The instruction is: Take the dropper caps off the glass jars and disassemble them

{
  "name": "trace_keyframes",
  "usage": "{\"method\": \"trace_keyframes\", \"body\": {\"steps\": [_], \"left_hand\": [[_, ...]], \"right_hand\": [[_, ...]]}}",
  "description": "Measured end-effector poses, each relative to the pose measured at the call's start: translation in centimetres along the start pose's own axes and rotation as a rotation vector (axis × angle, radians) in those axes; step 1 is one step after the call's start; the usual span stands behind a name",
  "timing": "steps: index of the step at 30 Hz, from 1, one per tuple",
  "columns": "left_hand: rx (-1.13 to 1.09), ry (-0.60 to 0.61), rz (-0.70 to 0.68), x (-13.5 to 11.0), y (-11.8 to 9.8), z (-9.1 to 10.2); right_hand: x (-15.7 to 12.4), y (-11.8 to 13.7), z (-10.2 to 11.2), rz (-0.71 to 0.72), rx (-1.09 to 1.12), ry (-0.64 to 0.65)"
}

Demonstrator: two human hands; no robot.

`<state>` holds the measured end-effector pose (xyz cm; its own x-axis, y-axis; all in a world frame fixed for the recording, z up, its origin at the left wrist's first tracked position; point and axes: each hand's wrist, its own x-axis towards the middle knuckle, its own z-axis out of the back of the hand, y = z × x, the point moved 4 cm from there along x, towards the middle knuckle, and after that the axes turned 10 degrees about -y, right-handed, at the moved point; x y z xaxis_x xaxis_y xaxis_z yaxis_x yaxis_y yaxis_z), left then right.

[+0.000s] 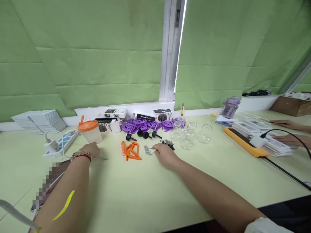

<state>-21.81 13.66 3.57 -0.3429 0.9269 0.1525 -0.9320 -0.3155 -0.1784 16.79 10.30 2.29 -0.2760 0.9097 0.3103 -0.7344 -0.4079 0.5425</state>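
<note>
My left hand (91, 149) rests on the pale table (136, 191), closed around a thin metal tool (102, 158) whose tip sticks out to the right. It sits just in front of a cup with an orange lid (89, 131). My right hand (164, 154) lies palm down with fingers curled, its fingertips touching a small pile of metal screws (147, 150). Orange plastic parts (131, 150) lie between my hands. A small black toothed part (168, 143) lies just behind my right hand.
Purple round parts (143, 124), black knobs (143, 133), small boxes (114, 113) and several clear glass jars (189, 134) stand behind. A power strip (62, 142) is at left. At right lie an orange-edged device (243, 142), stacked trays and another person's hands (289, 129).
</note>
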Motion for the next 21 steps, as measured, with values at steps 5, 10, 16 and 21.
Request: {"method": "trace_keyframes", "body": {"steps": [5, 10, 16, 21], "left_hand": [[0.097, 0.115, 0.001, -1.3, -1.4, -1.0], [0.092, 0.128, -0.099, -3.2, -2.3, -0.6], [0.060, 0.041, -0.171, -4.1, -2.7, 1.5], [-0.272, -0.146, -0.240, -6.2, -6.4, 5.3]], "right_hand": [[3.4, 0.7, -1.6, 0.123, -0.352, 0.079], [4.5, 0.6, -2.9, 0.081, -0.443, 0.082], [4.1, 0.5, -2.0, 0.061, -0.355, -0.016], [2.2, 0.1, -0.2, -0.088, 0.204, -0.119]]}}
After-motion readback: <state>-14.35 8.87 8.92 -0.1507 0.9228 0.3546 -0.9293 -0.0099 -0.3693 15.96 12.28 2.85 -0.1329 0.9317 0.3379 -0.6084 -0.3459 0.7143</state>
